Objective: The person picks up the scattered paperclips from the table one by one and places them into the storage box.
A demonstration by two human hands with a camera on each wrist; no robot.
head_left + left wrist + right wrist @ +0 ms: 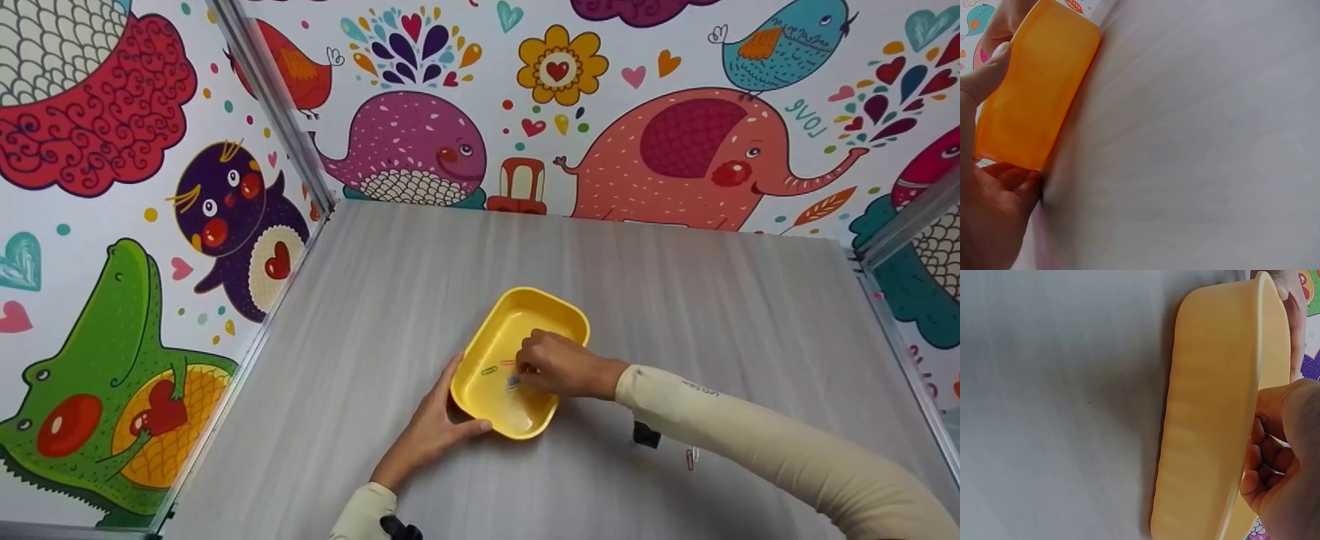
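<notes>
A yellow plastic tub [480,352] rests on the table, set at a slant. My left hand [431,431] holds its near left corner, the thumb at the near rim and the fingers along the outer side. In the left wrist view, that thumb [996,64] lies against the tub's wall. Inside the tub are a green paper clip [489,370], a red paper clip [507,363] and a small bluish cluster [514,382], probably clips. My right hand [559,364] reaches in over the right rim, fingers bent down beside the cluster. Its fingertips are hidden, so any pinched clip cannot be seen.
Under the right forearm, a red paper clip [690,459] and a whitish clip [696,454] lie on the grey wood-grain table [390,285]. Printed cartoon wall panels [420,45] enclose the back and sides, with metal rails [277,105] at the corners.
</notes>
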